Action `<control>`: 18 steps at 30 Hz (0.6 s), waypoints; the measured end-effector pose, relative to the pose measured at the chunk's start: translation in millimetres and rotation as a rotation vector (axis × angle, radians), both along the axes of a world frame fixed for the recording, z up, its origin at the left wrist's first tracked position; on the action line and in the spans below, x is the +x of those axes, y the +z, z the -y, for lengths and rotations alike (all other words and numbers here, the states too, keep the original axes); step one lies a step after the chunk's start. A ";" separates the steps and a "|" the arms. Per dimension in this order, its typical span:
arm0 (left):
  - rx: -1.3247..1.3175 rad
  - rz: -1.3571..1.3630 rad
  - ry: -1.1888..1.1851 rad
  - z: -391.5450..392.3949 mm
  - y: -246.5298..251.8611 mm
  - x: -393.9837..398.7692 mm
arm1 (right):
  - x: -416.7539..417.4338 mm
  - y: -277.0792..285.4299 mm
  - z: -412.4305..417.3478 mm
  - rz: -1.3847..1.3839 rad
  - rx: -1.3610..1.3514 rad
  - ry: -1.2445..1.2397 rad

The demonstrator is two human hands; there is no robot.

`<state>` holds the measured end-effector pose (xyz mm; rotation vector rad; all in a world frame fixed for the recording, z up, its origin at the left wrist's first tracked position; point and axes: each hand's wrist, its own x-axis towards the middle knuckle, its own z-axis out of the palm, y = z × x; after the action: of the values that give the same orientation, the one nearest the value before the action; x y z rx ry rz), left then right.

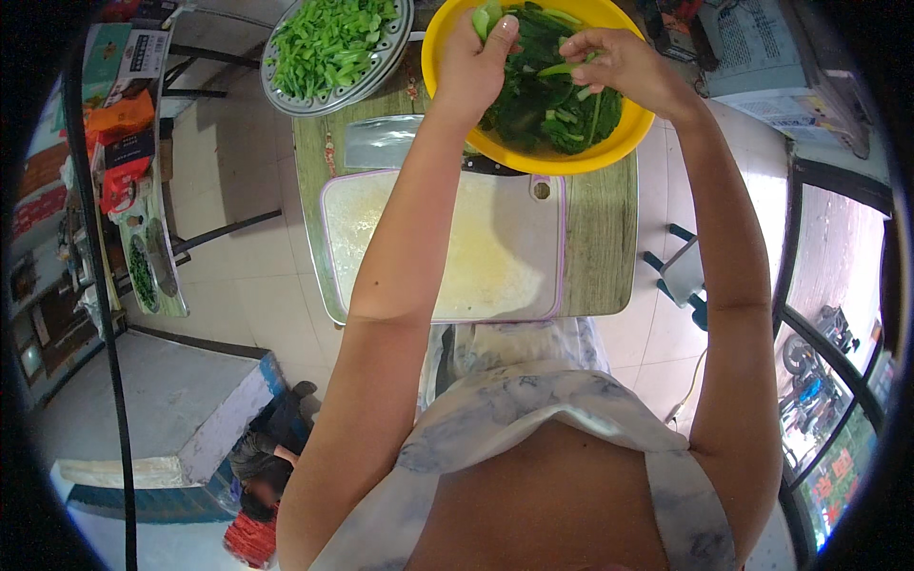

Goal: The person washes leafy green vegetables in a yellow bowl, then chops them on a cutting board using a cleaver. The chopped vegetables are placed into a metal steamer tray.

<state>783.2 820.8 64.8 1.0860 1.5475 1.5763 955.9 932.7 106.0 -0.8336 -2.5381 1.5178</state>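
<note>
Over a yellow plastic basin [646, 135] at the top, both hands hold green vegetable pieces. My left hand [475, 68] grips a pale green stalk [488, 17] between thumb and fingers at the basin's left side. Pinched in the fingers of my right hand [618, 68] is a thin green stem [555, 70]. Dark leafy greens [532, 107] lie in liquid in the basin below. A white cutting board [485, 243] with a purple edge is nearer to me, partly under my left forearm. A cleaver [382, 141] lies flat beyond it, its black handle partly hidden by the basin.
A perforated metal tray [285, 100] of chopped green stalks stands at the table's upper left. A side table [175, 303] with packages and a plate of greens is far left. A person [260, 457] is at lower left, and a small stool [684, 275] stands right of the table.
</note>
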 end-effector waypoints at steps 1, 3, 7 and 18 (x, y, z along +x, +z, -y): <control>0.018 -0.005 -0.027 -0.8 1.9 2.8 | -5.0 7.9 1.1 0.071 0.025 0.020; 0.013 0.009 0.084 0.8 14.1 21.2 | -12.0 6.1 2.6 0.007 0.049 0.048; 0.072 -0.054 -0.060 -0.3 -5.6 11.3 | -23.0 13.3 12.4 -0.103 -0.052 0.008; 0.147 0.126 -0.152 1.4 -1.1 16.5 | -43.2 46.1 33.6 -0.029 -0.054 -0.279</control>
<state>799.7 819.4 63.6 1.1329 1.2530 1.6404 912.7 899.0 152.1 -1.1097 -2.2540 1.5014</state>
